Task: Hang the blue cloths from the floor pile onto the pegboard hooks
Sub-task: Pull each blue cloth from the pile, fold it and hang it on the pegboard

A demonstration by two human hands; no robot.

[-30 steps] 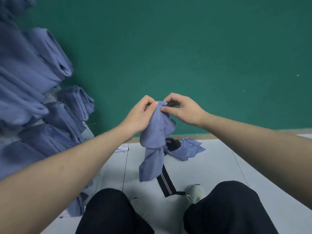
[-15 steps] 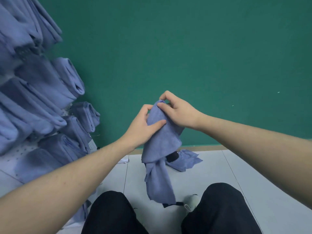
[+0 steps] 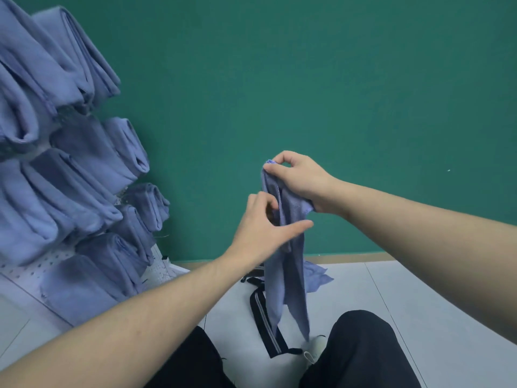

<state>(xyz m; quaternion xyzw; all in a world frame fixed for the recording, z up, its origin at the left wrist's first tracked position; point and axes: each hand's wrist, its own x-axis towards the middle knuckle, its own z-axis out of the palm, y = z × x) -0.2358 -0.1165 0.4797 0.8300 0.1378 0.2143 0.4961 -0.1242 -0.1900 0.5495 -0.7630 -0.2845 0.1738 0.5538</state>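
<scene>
- The right hand (image 3: 300, 180) pinched the top corner of a blue cloth (image 3: 282, 261) between thumb and forefinger, with the rest of its fingers curled round the bunched fabric just below
- The cloth hung straight down from that grasp, in the air in front of the green wall (image 3: 307, 79), its narrow lower tip dangling above the floor (image 3: 419, 298) between the person's dark-trousered knees (image 3: 361, 351)
- The left hand (image 3: 263, 228) sat lower on the cloth's left side, thumb stretched across the front of the fabric and fingers curled in behind the edge (whether they truly gripped it or only touched could not be told)
- A second crumpled blue cloth (image 3: 316, 275) lay on the floor by the base of the wall, partly hidden behind the hanging one
- A black strap with a pale stripe (image 3: 263, 315) lay on the floor just beside the hanging cloth's lower end
- At the left, a white pegboard (image 3: 25, 271) carried many folded blue cloths (image 3: 70, 175) in rows, well apart from the hands
- A pale shoe (image 3: 314, 350) showed between the knees
</scene>
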